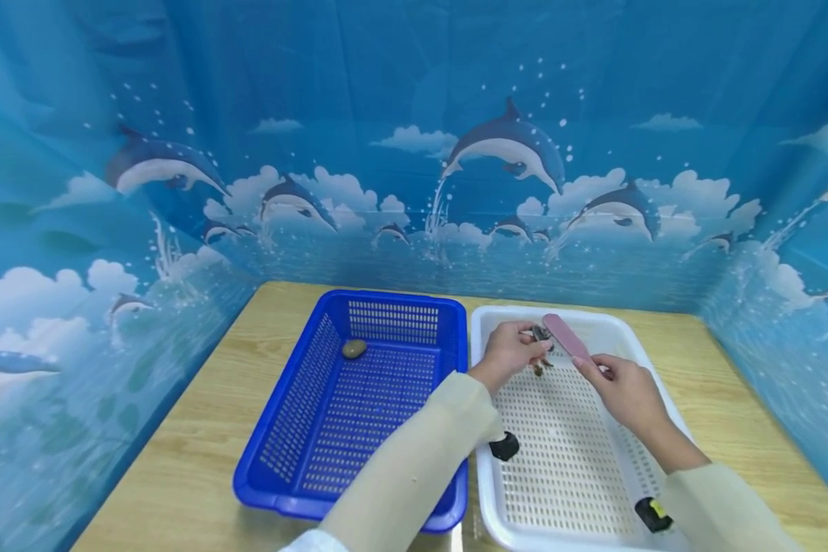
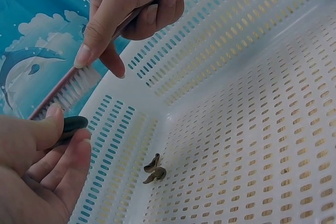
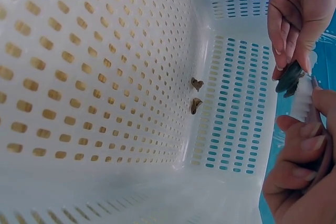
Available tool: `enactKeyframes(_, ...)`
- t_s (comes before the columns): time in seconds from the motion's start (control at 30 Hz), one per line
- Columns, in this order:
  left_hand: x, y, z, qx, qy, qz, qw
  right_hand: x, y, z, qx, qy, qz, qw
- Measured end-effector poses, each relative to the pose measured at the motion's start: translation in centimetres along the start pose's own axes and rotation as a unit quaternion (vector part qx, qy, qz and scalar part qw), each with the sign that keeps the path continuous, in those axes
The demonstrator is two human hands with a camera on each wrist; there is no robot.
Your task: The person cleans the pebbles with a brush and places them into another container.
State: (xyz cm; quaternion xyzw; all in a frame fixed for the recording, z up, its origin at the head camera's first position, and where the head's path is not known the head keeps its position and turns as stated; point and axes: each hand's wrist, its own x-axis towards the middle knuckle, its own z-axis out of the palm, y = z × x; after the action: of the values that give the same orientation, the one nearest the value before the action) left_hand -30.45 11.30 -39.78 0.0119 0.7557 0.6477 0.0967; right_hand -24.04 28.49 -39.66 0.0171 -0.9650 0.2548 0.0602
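My left hand [image 1: 510, 351] pinches a dark green, smooth, stone-like piece [image 2: 75, 124] between thumb and fingers, over the far end of the white basket [image 1: 486, 491]. My right hand [image 1: 624, 391] grips the handle of a pink brush [image 1: 564, 335] with white bristles [image 2: 73, 90]. In the right wrist view the bristles lie right at the edge of the dark piece [image 3: 289, 80]. Below the hands, small brown dried leaf bits [image 2: 155, 169] lie on the basket floor near its end wall. My fingers hide part of the dark piece.
To the left stands a blue basket [image 1: 276, 429] with a brown stone [image 1: 354, 349] near its back left corner. Both baskets stand on a wooden table [image 1: 200, 429]. A curtain [image 1: 400, 92] printed with dolphins surrounds the table at the back and sides.
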Motion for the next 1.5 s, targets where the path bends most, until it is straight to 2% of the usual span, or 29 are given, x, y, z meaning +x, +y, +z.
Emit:
enactKeyframes(0.2,0.13,-0.16,-0.06,-0.013,0.012,0.007,0.9998,-0.04,-0.11,0.01,0.007,-0.001,-0.004,1.0)
enactKeyframes(0.4,0.08,-0.02,-0.13,0.005,0.011,0.005,0.9999,0.04,-0.09,0.02,0.013,-0.004,-0.018,0.9997)
enactKeyframes(0.57,0.01,0.11,-0.13,0.021,-0.005,0.0,0.9998,0.02,-0.11,0.04,0.014,-0.001,-0.028,0.9995)
enactKeyframes(0.67,0.0,0.15,-0.13,0.031,-0.026,-0.009,0.9991,-0.01,-0.12,0.08,0.012,-0.002,-0.024,0.9996)
enactKeyframes(0.8,0.04,0.09,-0.08,0.018,-0.053,-0.023,0.9982,-0.05,-0.14,0.11,0.008,-0.002,-0.019,0.9998)
enactKeyframes(1.07,0.23,-0.09,0.19,0.022,-0.077,-0.01,0.9968,-0.02,-0.04,0.1,-0.008,0.009,-0.015,0.9998)
enactKeyframes(1.27,0.31,0.01,0.26,0.025,-0.074,-0.013,0.9969,0.13,-0.07,0.03,-0.01,0.012,-0.002,0.9999)
enactKeyframes(1.5,0.2,-0.02,0.08,0.015,-0.045,-0.027,0.9985,0.15,0.11,0.18,-0.015,0.005,0.02,0.9997)
